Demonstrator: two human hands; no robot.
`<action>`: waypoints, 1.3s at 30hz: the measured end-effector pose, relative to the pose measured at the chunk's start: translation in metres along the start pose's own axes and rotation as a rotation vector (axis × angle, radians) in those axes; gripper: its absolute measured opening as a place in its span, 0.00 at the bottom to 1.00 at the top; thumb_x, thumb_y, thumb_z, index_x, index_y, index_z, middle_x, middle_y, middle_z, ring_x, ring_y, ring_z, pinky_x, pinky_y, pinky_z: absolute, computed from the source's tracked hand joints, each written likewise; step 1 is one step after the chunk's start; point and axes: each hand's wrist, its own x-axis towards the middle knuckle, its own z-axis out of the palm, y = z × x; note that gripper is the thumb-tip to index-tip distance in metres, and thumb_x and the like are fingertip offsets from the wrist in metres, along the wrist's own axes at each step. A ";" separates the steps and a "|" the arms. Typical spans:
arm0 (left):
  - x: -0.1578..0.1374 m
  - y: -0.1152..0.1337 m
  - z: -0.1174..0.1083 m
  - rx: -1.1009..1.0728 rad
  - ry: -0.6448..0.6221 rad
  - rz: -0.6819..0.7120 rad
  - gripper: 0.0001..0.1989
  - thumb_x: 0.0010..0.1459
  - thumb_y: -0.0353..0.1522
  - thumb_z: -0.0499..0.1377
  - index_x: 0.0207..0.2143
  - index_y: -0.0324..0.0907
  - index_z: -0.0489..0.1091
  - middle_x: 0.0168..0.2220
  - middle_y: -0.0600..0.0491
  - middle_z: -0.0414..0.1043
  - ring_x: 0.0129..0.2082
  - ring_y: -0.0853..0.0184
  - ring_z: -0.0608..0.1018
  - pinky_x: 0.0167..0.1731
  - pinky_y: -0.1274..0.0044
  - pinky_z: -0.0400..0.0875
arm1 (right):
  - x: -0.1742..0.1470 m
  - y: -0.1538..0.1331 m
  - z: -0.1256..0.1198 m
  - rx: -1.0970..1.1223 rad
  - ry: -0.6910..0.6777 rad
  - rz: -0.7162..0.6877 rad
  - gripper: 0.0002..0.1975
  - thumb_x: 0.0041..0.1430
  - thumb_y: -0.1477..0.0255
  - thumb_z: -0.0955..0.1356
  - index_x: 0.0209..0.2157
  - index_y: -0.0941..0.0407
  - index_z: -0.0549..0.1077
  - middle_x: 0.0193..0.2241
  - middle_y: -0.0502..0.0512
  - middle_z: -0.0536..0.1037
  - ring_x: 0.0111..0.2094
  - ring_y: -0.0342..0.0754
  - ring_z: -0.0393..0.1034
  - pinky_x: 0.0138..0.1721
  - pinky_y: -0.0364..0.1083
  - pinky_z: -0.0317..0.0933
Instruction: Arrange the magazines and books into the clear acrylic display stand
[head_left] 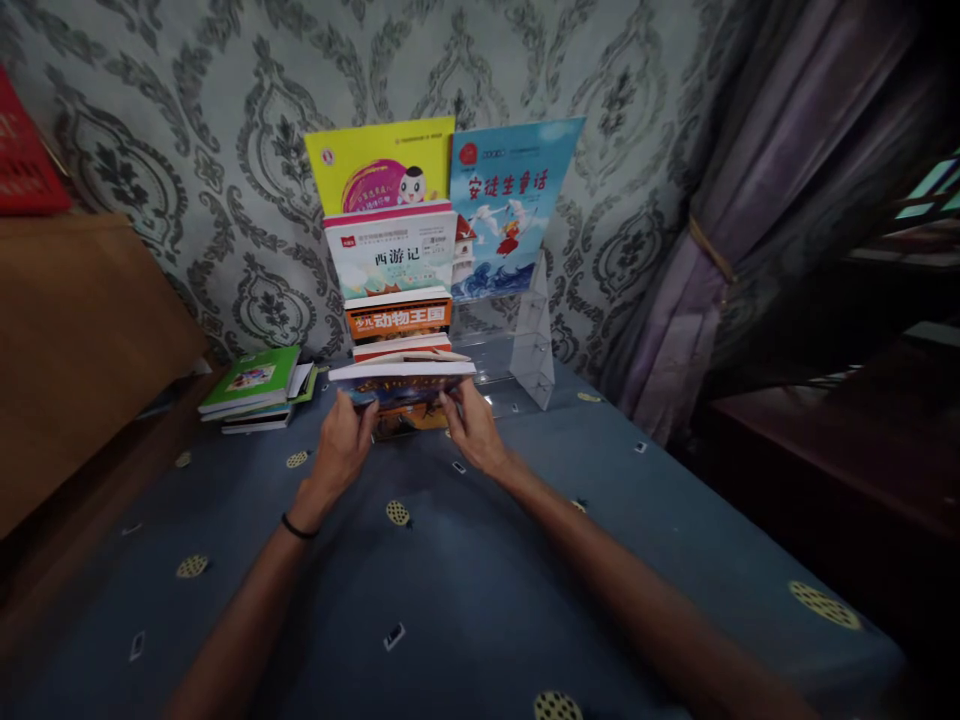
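Note:
Both my hands grip a dark-covered book (405, 387) by its two sides, with its white page edge facing up. My left hand (343, 435) has the left side, thumb on the cover, and my right hand (472, 425) has the right side. The book is at the front of a clear tiered rack (534, 345). Behind it on the tiers stand an orange-titled book (401, 318), a white book with a pink top edge (390, 255), a yellow book (382, 150) and a blue storybook (517, 200). Whether the held book rests on the rack I cannot tell.
A short stack of books (255, 385) with a green one on top lies left of the rack. At the far left is a brown box-like object (82, 340) with a red item (26, 150) above it. A tied curtain (697, 250) hangs at the right.

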 end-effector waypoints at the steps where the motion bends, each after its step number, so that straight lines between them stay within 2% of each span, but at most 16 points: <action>1: -0.001 -0.001 0.001 -0.003 -0.003 0.003 0.11 0.68 0.41 0.52 0.46 0.43 0.61 0.39 0.45 0.76 0.39 0.58 0.80 0.40 0.68 0.74 | -0.001 0.001 0.001 0.003 -0.002 0.006 0.12 0.72 0.64 0.57 0.50 0.53 0.64 0.40 0.59 0.75 0.40 0.52 0.72 0.44 0.52 0.69; 10: -0.006 -0.006 0.010 0.027 -0.023 -0.013 0.13 0.67 0.39 0.52 0.49 0.42 0.61 0.41 0.43 0.76 0.39 0.58 0.79 0.39 0.68 0.74 | -0.012 0.011 0.002 0.002 -0.018 0.043 0.13 0.72 0.66 0.58 0.53 0.54 0.63 0.42 0.63 0.76 0.40 0.55 0.74 0.44 0.54 0.70; 15: -0.006 -0.006 0.010 0.022 -0.017 0.007 0.12 0.67 0.39 0.52 0.48 0.41 0.61 0.41 0.43 0.76 0.40 0.57 0.79 0.41 0.66 0.74 | -0.012 0.013 0.002 0.006 -0.018 0.058 0.15 0.71 0.65 0.59 0.55 0.55 0.62 0.46 0.65 0.76 0.45 0.55 0.74 0.49 0.56 0.69; 22: -0.007 -0.003 0.009 -0.010 0.001 0.013 0.11 0.68 0.40 0.51 0.46 0.43 0.63 0.40 0.45 0.75 0.41 0.58 0.79 0.42 0.67 0.74 | -0.011 0.016 0.001 0.040 -0.035 0.080 0.13 0.72 0.63 0.59 0.50 0.54 0.65 0.43 0.63 0.76 0.43 0.54 0.75 0.47 0.54 0.71; 28: -0.008 -0.007 0.012 -0.010 0.022 0.061 0.10 0.68 0.39 0.52 0.45 0.43 0.65 0.40 0.46 0.75 0.42 0.59 0.79 0.44 0.67 0.75 | -0.012 0.016 0.002 0.010 0.000 0.029 0.14 0.72 0.62 0.58 0.52 0.54 0.65 0.46 0.64 0.76 0.47 0.55 0.74 0.50 0.56 0.70; 35: -0.008 -0.005 0.011 -0.004 0.012 0.108 0.09 0.69 0.37 0.52 0.47 0.42 0.64 0.41 0.46 0.75 0.43 0.59 0.79 0.44 0.67 0.75 | -0.014 0.015 0.001 -0.011 0.030 -0.030 0.13 0.72 0.64 0.59 0.52 0.54 0.66 0.46 0.63 0.78 0.48 0.56 0.75 0.50 0.55 0.70; 39: -0.007 -0.003 0.009 0.008 0.027 0.130 0.09 0.70 0.37 0.50 0.45 0.42 0.64 0.40 0.46 0.75 0.41 0.61 0.79 0.41 0.70 0.75 | -0.012 0.016 0.001 0.011 0.017 -0.001 0.14 0.71 0.64 0.60 0.52 0.54 0.66 0.46 0.63 0.79 0.46 0.56 0.76 0.49 0.56 0.71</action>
